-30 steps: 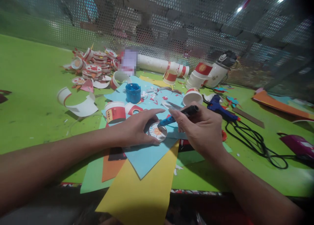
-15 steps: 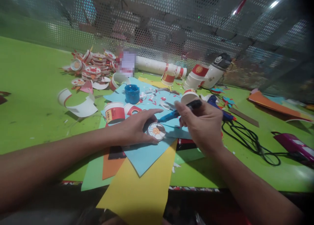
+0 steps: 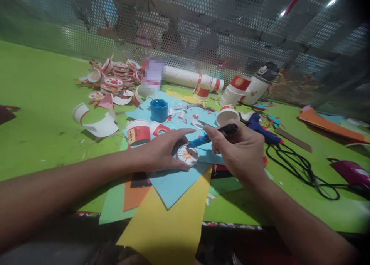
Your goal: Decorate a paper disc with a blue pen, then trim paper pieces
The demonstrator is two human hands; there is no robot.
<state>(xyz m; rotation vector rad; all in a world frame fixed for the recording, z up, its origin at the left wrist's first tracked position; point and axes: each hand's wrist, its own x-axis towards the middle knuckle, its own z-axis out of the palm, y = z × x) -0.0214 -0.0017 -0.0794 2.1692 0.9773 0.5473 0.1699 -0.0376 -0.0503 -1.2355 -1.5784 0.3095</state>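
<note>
Between the thumb and fingers of my left hand (image 3: 164, 151) is a white cup base (image 3: 187, 159), a round disc with an orange pattern in its middle and blue dots on one side. It rests on light blue paper (image 3: 167, 190). My right hand (image 3: 239, 149) grips a marker pen (image 3: 228, 129) with a black end and a blue-smeared lower half. The pen slants down to the left, its tip at the disc's upper edge. Behind my left hand stand a blue paint pot (image 3: 158, 110) and a red and white paper cup (image 3: 138, 132).
Yellow paper (image 3: 170, 222) overhangs the front edge. A pile of decorated discs (image 3: 114, 80) is at the back left, beside a curled cup strip (image 3: 98, 126). On the right are a blue glue gun (image 3: 260, 128), its black cord (image 3: 300, 168) and a magenta device (image 3: 349, 174). A white bottle (image 3: 257, 86) stands behind.
My right hand has lowered the pen, bringing its tip from just above the disc onto its upper edge. My left hand stays around the disc. The whole view has shifted slightly.
</note>
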